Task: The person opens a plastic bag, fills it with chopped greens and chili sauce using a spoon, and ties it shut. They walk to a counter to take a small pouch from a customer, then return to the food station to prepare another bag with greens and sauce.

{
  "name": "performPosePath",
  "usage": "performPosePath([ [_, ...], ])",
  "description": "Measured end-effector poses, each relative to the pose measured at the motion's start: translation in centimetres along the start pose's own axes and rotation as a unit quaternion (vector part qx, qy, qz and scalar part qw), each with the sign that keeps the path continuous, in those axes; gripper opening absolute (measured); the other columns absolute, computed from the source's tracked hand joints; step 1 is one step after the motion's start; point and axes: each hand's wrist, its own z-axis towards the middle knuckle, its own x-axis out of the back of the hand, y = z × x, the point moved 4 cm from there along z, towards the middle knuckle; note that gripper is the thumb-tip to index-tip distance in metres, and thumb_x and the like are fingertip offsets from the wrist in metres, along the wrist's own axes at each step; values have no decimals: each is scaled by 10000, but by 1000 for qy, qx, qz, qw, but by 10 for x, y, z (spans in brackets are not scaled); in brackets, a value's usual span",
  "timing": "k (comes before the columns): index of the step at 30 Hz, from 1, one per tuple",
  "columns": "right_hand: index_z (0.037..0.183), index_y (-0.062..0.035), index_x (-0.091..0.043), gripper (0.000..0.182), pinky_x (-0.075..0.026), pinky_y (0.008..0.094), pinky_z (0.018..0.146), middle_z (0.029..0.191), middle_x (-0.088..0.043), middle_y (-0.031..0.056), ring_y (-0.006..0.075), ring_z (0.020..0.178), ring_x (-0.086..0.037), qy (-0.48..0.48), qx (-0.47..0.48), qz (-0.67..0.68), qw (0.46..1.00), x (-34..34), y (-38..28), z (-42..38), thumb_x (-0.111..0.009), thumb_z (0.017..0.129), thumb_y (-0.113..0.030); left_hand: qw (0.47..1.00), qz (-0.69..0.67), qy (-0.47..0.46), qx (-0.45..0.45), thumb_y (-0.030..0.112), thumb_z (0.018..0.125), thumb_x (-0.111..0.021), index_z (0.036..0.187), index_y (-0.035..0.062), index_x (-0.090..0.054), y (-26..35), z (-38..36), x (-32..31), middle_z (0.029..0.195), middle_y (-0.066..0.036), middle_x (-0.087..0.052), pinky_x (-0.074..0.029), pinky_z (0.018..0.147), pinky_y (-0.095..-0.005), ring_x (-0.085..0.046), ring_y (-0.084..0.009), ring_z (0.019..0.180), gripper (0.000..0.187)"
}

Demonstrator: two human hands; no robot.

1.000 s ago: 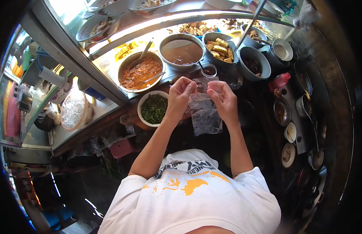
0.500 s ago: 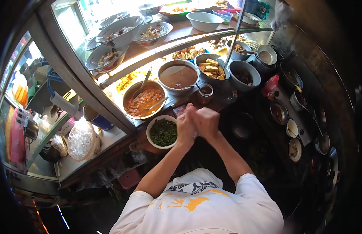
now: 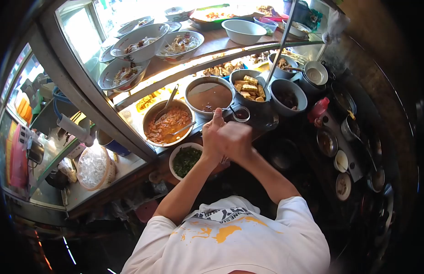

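Observation:
My left hand (image 3: 213,139) and my right hand (image 3: 238,139) are pressed together above the counter edge. The left is closed with its thumb pointing up; the right is a fist, slightly blurred. A bit of something pale shows just under them, too small to name, and what lies between the fingers is hidden. Left of my hands is a white bowl of chopped greens (image 3: 186,160), partly covered by my left forearm. Beyond it stands a pot of red-orange stew (image 3: 175,123) with spoons. A basin of brown broth (image 3: 209,97) and a small jar of dark sauce (image 3: 241,114) are just past my fingertips.
A bowl of fried tofu or tempeh pieces (image 3: 249,88) and a grey bowl of dark food (image 3: 287,96) stand farther right. Bowls of noodles (image 3: 179,45) fill the upper shelf. A glass-case frame post (image 3: 102,86) rises at left. Pans and a stove (image 3: 342,146) are at right.
Both hands, still together, have shifted slightly left. The left thumb now points up and the right fist has turned over it. The view has moved a little.

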Motion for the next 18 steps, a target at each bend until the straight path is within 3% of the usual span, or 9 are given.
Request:
performPosePath([
  [1, 588, -91, -509, 259, -399, 363, 438, 517, -458, 68, 262, 448, -501, -1, 27, 16, 1000, -1, -13, 0, -669, 788, -133, 997, 31, -17, -68, 398, 983, -545, 586, 147, -511, 6, 4, -3, 542, 88, -435, -262, 443, -215, -362, -16, 482, 471],
  [3, 717, -63, -616, 278, -469, 357, 518, 618, -575, 78, 249, 565, -612, -58, -16, -81, 995, 3, 41, 1, -628, 902, -270, 996, 19, 31, 87, 428, 983, -534, 571, 150, -499, 15, 7, -8, 523, 88, -409, -231, 445, -213, -332, -15, 472, 499],
  [5, 824, -39, -638, 231, -486, 343, 555, 707, -626, 71, 207, 629, -638, -174, -319, 62, 929, 19, 87, 13, -662, 888, -259, 996, 76, 42, 24, 466, 981, -520, 556, 147, -462, 37, 12, -15, 523, 91, -381, -202, 440, -222, -293, -16, 466, 535],
  [7, 825, -27, -647, 212, -489, 314, 572, 710, -645, 62, 168, 630, -636, -108, -194, 192, 956, 20, 78, 39, -703, 865, -228, 993, 109, 29, -40, 476, 977, -525, 551, 142, -446, 42, 35, -9, 527, 91, -368, -196, 441, -225, -275, -14, 471, 546],
  [11, 825, -4, -663, 191, -489, 231, 660, 784, -660, 9, 77, 711, -613, -229, -225, 239, 916, 27, 82, 41, -749, 841, -174, 983, 150, -13, -101, 456, 974, -544, 534, 137, -404, 43, 42, -8, 534, 93, -326, -178, 446, -244, -243, -19, 485, 562],
  [12, 860, -2, -694, 153, -488, 219, 641, 789, -687, 34, 54, 721, -624, -252, -242, 222, 910, 30, 85, 41, -774, 807, -121, 982, 175, -45, -46, 342, 976, -586, 583, 109, -463, 48, 40, -5, 591, 58, -463, -291, 474, -216, -369, -18, 532, 473],
  [15, 862, 0, -711, 146, -492, 216, 630, 778, -705, 50, 55, 721, -640, -248, -270, 197, 909, 36, 92, 33, -753, 831, -136, 972, 170, -117, -109, 212, 956, -624, 694, 70, -531, 60, 33, -13, 745, -14, -619, -441, 617, -218, -533, -51, 665, 312],
  [16, 847, 11, -712, 151, -499, 217, 628, 733, -700, 49, 61, 699, -644, -223, -276, 231, 906, 38, 92, 32, -731, 852, -139, 967, 153, -162, -122, 97, 921, -647, 819, 53, -565, 60, 34, -8, 928, -84, -678, -490, 794, -265, -612, -105, 832, 139],
  [18, 876, 13, -715, 155, -505, 220, 636, 747, -706, 53, 70, 704, -651, -211, -253, 247, 911, 34, 98, 25, -718, 863, -142, 977, 93, -176, -78, 77, 915, -649, 814, 61, -555, 57, 34, -3, 930, -79, -671, -484, 811, -277, -616, -116, 846, 139],
])
